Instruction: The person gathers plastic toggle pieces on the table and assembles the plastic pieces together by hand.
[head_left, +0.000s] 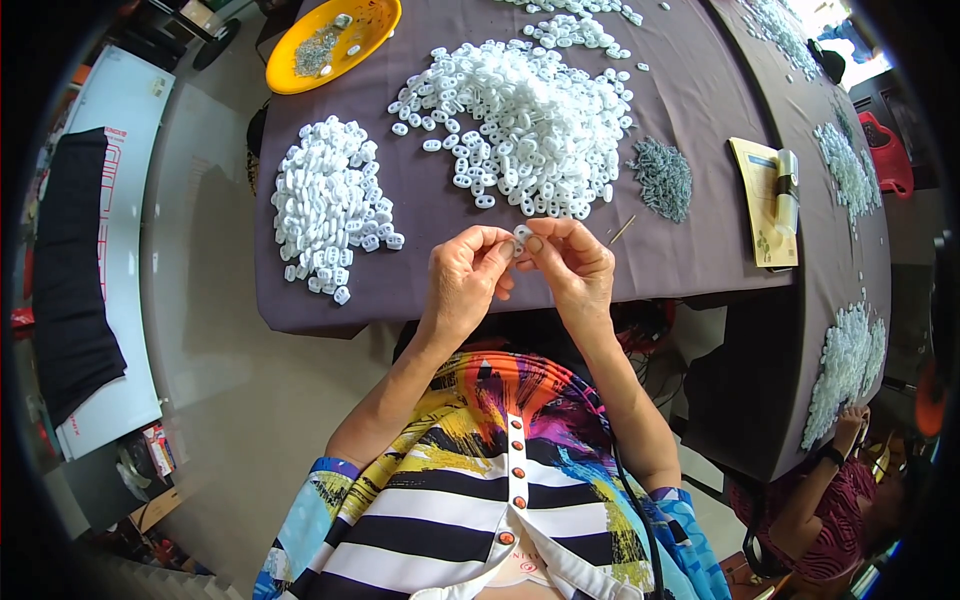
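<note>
At the table's near edge, my left hand point(463, 275) and my right hand point(577, 272) meet, fingertips pinched together. Between them is a small white two-holed plastic piece point(521, 232); both hands have hold of it. Any smaller part in the fingers is hidden. Just beyond lies a big heap of similar white oval pieces point(540, 120). To the left is a second heap of white pieces point(325, 195). Right of the big heap sits a small pile of grey metal bits point(661, 178), too fine to make out singly. A thin stick point(622, 229) lies close to my right hand.
A yellow oval dish point(285, 75) with metal bits stands at the far left of the cloth-covered table point(690, 70). A yellow booklet point(752, 190) and a clear tube-shaped bottle point(787, 205) lie on the right. Another person's hand point(851, 425) works by further white heaps point(845, 365).
</note>
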